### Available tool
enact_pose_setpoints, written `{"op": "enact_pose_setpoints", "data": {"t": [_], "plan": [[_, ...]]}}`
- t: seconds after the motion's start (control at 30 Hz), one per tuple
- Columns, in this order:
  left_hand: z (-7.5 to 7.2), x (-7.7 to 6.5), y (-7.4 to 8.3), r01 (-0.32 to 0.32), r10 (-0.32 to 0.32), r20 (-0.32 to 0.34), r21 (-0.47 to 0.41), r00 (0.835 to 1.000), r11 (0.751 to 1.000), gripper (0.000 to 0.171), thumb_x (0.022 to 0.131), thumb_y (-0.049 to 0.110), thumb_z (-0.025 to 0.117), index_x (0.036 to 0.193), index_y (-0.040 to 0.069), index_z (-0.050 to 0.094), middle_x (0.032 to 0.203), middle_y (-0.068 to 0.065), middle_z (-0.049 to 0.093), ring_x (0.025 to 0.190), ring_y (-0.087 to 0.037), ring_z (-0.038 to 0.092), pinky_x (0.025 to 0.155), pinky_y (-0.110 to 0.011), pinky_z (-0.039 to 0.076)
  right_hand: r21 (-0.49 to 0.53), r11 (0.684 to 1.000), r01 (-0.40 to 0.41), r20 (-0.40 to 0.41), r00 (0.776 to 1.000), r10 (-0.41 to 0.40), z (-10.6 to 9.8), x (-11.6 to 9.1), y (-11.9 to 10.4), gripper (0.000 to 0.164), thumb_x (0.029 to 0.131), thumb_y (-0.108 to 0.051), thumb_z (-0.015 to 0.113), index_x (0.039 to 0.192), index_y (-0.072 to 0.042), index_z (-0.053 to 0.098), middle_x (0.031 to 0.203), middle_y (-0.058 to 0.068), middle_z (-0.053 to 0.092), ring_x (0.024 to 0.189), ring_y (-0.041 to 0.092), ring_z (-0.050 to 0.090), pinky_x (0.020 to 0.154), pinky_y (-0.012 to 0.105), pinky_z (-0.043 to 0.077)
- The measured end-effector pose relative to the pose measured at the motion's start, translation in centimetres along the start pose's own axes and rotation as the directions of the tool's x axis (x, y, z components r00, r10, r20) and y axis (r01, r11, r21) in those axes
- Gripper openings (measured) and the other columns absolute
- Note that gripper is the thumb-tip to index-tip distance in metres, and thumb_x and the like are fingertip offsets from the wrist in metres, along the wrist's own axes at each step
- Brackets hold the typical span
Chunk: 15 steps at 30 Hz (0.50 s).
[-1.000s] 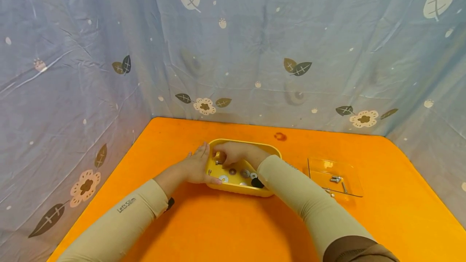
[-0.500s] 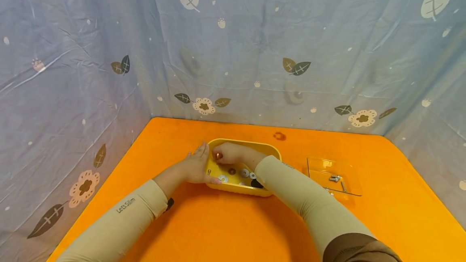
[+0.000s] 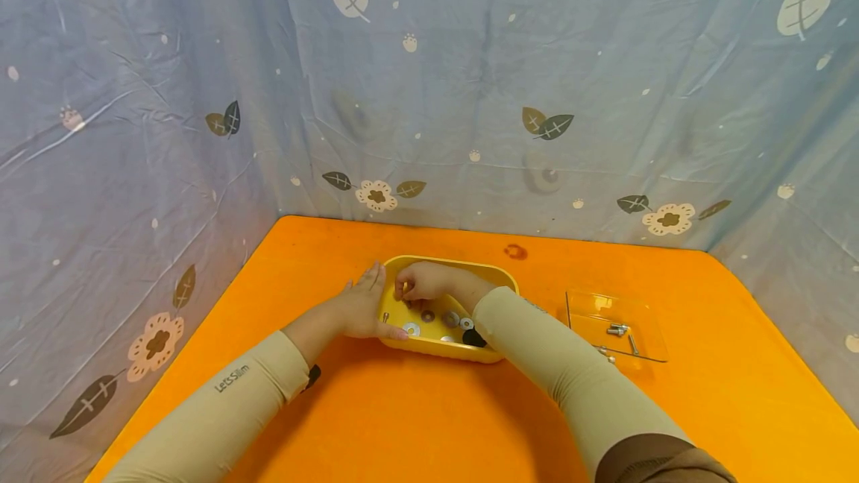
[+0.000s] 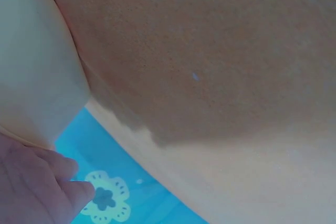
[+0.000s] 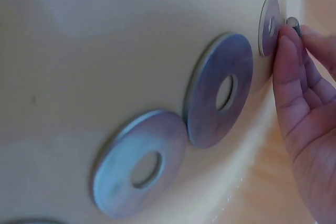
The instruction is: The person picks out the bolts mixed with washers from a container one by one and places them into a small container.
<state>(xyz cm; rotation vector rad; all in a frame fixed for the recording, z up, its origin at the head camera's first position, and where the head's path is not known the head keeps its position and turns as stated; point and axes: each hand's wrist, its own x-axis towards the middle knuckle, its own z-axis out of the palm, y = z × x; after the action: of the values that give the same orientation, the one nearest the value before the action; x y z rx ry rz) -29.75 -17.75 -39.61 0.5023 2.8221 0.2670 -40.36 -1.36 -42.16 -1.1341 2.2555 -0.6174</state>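
Observation:
My right hand [image 3: 424,283] reaches down into the left part of a yellow tub [image 3: 443,351]. Between its thumb and fingertips it pinches a small metal bolt [image 5: 293,22], whose round end shows in the right wrist view. One washer stands just beside those fingertips; a large washer [image 5: 203,111] and another washer [image 5: 118,182] are nearer that camera. My left hand [image 3: 362,311] rests against the tub's left end, fingers along the wall and thumb over the front rim. In the left wrist view its fingers [image 4: 44,182] lie beside the tub's outer wall [image 4: 37,61].
Several washers, a small screw [image 3: 385,317] and a black piece [image 3: 473,338] lie on the tub floor. To the right, a clear tray [image 3: 569,310] contains bolts [image 3: 616,330] and a longer screw [image 3: 634,345]. A patterned curtain [image 3: 456,80] encloses the orange table [image 3: 403,416].
My right fingers have closed around the bolt that lay at their tips a second ago, then shifted slightly right within the tub. The left hand and the tub have stayed in place.

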Motion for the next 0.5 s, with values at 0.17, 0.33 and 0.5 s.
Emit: {"op": "enact_pose_setpoints", "data": {"t": [0.17,0.33,0.5], "plan": [[-0.07,-0.05,0.04,0.0,0.0,-0.003,0.002,1.0,1.0,0.129,0.063,0.079,0.054,0.144,-0.005,-0.001,0.149,-0.022,-0.009,0.138,-0.032,-0.002,0.106,-0.057,0.012,-0.02,0.999,-0.036,0.03,0.999,0.036,0.0,-0.09,-0.04,0.022,0.079,-0.006,0.069,0.099,-0.008,0.06,0.073,0.0,0.061,0.06,0.01,0.058,0.06,0.021,0.049],[-0.14,-0.14,0.13,0.001,-0.001,-0.002,0.002,1.0,1.0,0.129,0.063,0.079,0.054,0.144,-0.005,-0.001,0.149,-0.022,-0.009,0.138,-0.032,-0.002,0.106,-0.057,0.012,-0.106,0.994,-0.036,0.011,0.999,0.037,0.05,-0.21,-0.44,0.024,0.078,-0.01,0.072,0.099,-0.01,0.06,0.079,-0.002,0.059,0.068,0.009,0.056,0.064,0.02,0.048],[-0.1,-0.14,0.14,0.0,0.0,-0.002,-0.011,1.0,1.0,0.128,0.064,0.077,0.055,0.143,-0.005,-0.002,0.149,-0.022,-0.01,0.138,-0.033,-0.002,0.106,-0.057,0.012,-0.152,0.988,-0.021,-0.005,1.0,0.021,0.09,-0.36,-0.73,0.026,0.076,-0.007,0.072,0.099,-0.011,0.06,0.081,-0.002,0.059,0.072,0.01,0.055,0.067,0.02,0.047]]}}
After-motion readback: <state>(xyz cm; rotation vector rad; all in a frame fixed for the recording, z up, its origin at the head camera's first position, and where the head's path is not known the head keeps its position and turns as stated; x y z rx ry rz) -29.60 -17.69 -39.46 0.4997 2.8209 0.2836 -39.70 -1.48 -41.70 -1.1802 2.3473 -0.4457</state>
